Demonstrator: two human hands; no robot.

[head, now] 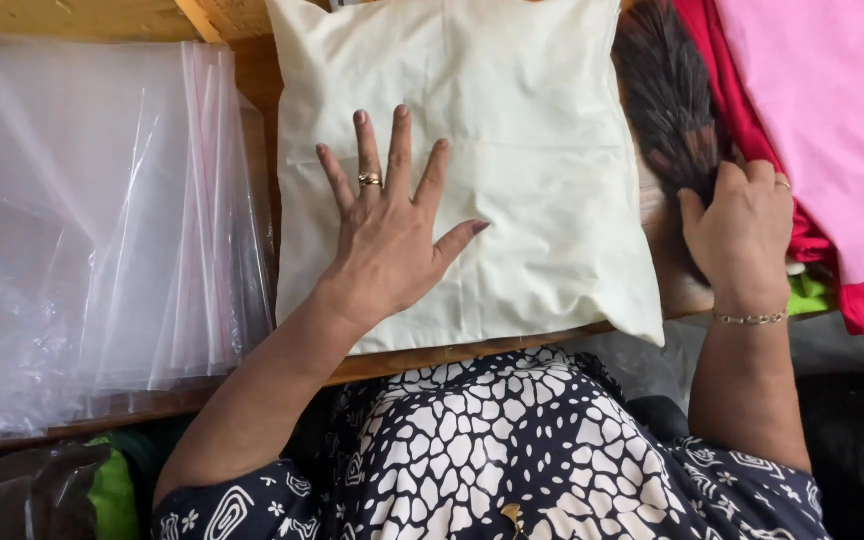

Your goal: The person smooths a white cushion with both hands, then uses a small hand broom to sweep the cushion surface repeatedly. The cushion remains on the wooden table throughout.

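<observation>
On the wooden table top (252, 80), a cream-coloured square fabric cushion cover (512, 120) lies flat and serves as the landmark. Left hand (389, 235): spread open, palm down, pressing on the lower left part of the cushion cover, grasping nothing; a ring shows on one finger. Right hand (739, 235): just right of the cushion cover, its fingers curled around the handle end of a dark bristled brush (667, 100), which lies along the cover's right edge. Left of the cushion cover, a stack of clear plastic zip bags (92, 220) rests on the table. Right of the brush, folded red cloth (752, 130) and pink cloth (832, 110) lie overlapping.
</observation>
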